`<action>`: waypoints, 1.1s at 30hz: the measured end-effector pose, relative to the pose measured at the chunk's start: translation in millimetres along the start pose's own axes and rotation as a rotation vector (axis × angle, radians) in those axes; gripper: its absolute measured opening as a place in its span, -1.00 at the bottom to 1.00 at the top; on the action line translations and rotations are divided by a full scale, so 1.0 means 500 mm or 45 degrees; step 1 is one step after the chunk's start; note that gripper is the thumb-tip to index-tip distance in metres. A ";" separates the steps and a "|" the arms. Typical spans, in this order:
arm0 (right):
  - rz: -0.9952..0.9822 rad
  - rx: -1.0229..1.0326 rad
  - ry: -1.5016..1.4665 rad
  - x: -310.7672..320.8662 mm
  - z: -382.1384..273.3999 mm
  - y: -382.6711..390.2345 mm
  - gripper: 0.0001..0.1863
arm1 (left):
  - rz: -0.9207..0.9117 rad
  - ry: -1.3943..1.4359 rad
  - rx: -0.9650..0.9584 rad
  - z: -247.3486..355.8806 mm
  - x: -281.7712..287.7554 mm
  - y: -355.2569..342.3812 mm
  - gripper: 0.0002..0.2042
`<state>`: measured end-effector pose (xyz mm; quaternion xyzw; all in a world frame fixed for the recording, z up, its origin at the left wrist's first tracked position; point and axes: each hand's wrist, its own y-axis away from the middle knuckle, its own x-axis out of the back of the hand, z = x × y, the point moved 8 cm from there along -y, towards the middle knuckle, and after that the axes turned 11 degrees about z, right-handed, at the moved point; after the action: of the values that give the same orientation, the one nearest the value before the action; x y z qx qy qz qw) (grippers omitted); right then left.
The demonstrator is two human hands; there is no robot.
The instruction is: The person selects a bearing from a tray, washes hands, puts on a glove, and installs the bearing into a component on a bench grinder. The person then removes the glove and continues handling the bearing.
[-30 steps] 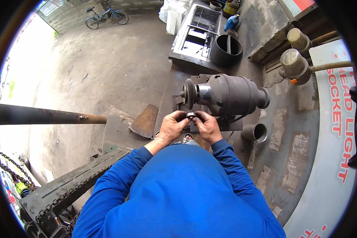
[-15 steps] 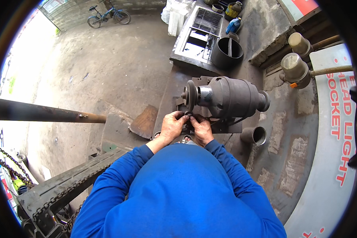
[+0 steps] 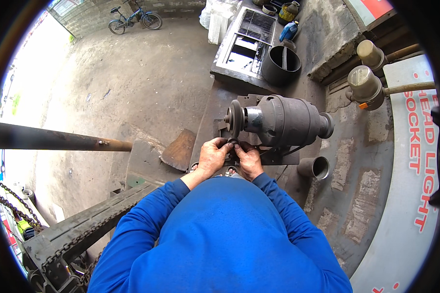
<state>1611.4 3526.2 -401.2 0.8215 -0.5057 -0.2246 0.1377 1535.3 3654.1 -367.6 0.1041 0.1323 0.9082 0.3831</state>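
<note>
A grey bench grinder (image 3: 291,119) stands in front of me, its motor body lying crosswise. At its left end is a grinding wheel (image 3: 236,118). Just below the wheel's near edge, a small dark round metal part (image 3: 233,141) is pinched between both my hands. My left hand (image 3: 211,157) grips it from the left with thumb and fingertips; my right hand (image 3: 250,160) does the same from the right. The part looks ring-like, but the fingers cover much of it. Whether it touches the wheel I cannot tell.
A short metal pipe piece (image 3: 314,167) lies right of the grinder. Beyond stand a black bucket (image 3: 280,65) and a metal grate (image 3: 255,26). At left are a rusty pole (image 3: 58,136) and a steel frame with chains (image 3: 78,222). A printed sign panel (image 3: 401,195) lines the right side.
</note>
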 end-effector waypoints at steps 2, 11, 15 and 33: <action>-0.019 0.003 -0.021 -0.003 0.001 0.000 -0.75 | 0.003 0.022 0.020 -0.001 0.001 0.001 -0.77; 0.001 0.030 0.000 -0.001 0.001 -0.004 -0.75 | 0.014 0.011 0.032 -0.005 0.003 -0.003 -0.77; -0.018 -0.010 -0.033 -0.004 0.004 -0.001 -0.75 | 0.019 -0.015 0.001 -0.003 0.003 -0.004 -0.77; -0.039 0.246 0.131 0.036 0.005 -0.017 -0.74 | 0.053 -0.063 -0.028 0.024 0.006 0.014 -0.69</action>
<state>1623.5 3514.0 -411.4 0.8489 -0.5048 -0.1346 0.0801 1531.8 3653.5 -353.6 0.1249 0.1106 0.9145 0.3685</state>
